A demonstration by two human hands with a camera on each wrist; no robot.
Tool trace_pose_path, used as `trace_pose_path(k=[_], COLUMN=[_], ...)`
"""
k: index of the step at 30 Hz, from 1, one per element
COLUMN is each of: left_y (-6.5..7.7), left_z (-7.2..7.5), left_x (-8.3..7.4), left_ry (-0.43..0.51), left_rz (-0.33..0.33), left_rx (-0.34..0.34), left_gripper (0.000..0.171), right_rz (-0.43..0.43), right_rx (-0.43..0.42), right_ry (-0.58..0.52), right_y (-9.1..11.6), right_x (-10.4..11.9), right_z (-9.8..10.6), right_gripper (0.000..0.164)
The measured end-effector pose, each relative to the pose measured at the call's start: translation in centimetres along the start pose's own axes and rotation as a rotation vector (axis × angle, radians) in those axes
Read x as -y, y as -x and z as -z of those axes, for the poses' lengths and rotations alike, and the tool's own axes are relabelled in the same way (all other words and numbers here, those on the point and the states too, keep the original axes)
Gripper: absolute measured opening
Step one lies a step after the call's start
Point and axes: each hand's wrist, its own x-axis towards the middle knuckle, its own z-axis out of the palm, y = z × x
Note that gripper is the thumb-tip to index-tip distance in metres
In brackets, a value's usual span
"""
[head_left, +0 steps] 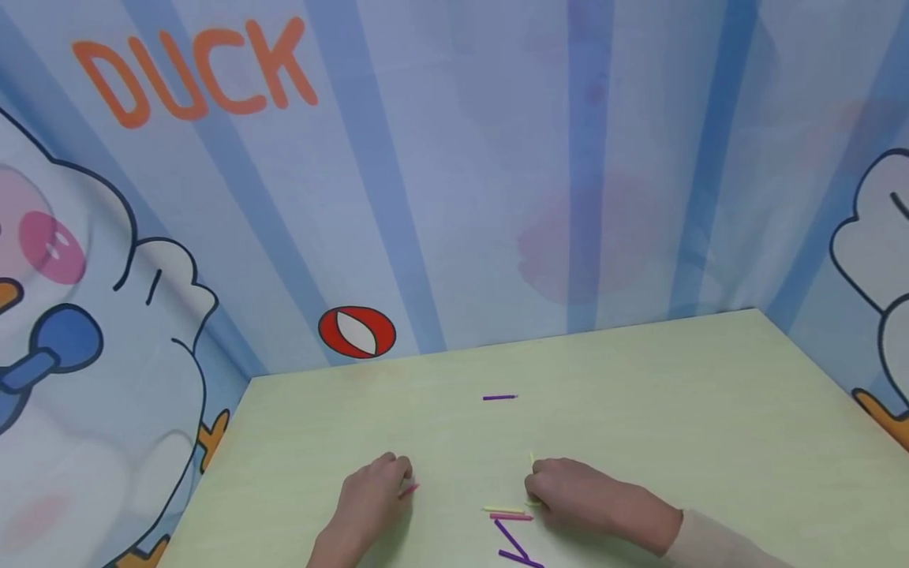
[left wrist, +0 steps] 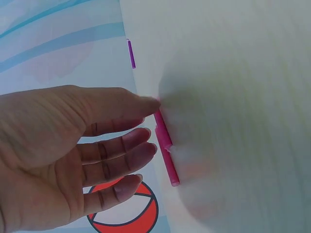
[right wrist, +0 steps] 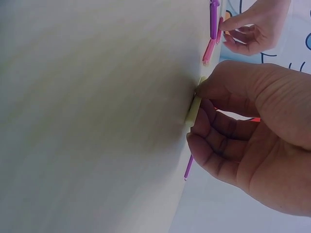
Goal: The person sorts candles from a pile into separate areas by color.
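My left hand (head_left: 372, 493) is low over the table, thumb and index at the end of a thin pink stick (left wrist: 164, 127); the other fingers are loosely bent. A second pink length (left wrist: 169, 167) lies beside it. My right hand (head_left: 578, 489) pinches a thin pale-yellow stick (right wrist: 195, 109) between thumb and fingers, close to the tabletop. Between the hands lie a yellow stick (head_left: 504, 510) and a pink stick (head_left: 513, 517), side by side. Nearer the front edge, two purple sticks (head_left: 511, 539) meet at an angle. What kind of sticks these are, I cannot tell.
Another purple stick (head_left: 500, 397) lies alone farther back on the pale green table (head_left: 675, 394). Behind and beside the table hangs a blue striped backdrop (head_left: 483, 197) with printed cartoon figures, a red-and-white ball and the word DUCK.
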Motion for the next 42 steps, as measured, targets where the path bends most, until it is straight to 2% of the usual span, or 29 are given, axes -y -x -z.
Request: trace_pose_path(k=[8, 14, 23, 33, 42], left_y=[-0.2, -0.4, -0.4, -0.8, -1.2], left_z=[0.2, 0.2, 0.4, 0.0, -0.5], left_x=[-0.5, -1.1, -2.9, -5.8, -7.9], left_ry=[0.047, 0.071, 0.126, 0.114, 0.082], left_rz=[-0.003, -0.003, -0.129, -0.218, -0.274], left_rx=[0.021, 0.04, -0.001, 0.036, 0.059], left_gripper=[0.007, 0.011, 0.017, 0.011, 0.01], right_rz=[-0.004, -0.013, -0.012, -0.012, 0.017], right_rx=[0.002, 0.009, 0.013, 0.013, -0.005], right_ry=[0.007, -0.012, -0.03, -0.046, -0.01], right_y=[0.1, 0.0, -0.1, -0.1, -0.2], right_x=[0.0, 0.1, 0.0, 0.0, 0.0], right_z=[0.0, 0.1, 0.1, 0.2, 0.0], right_gripper=[0.017, 0.014, 0.013, 0.012, 0.015])
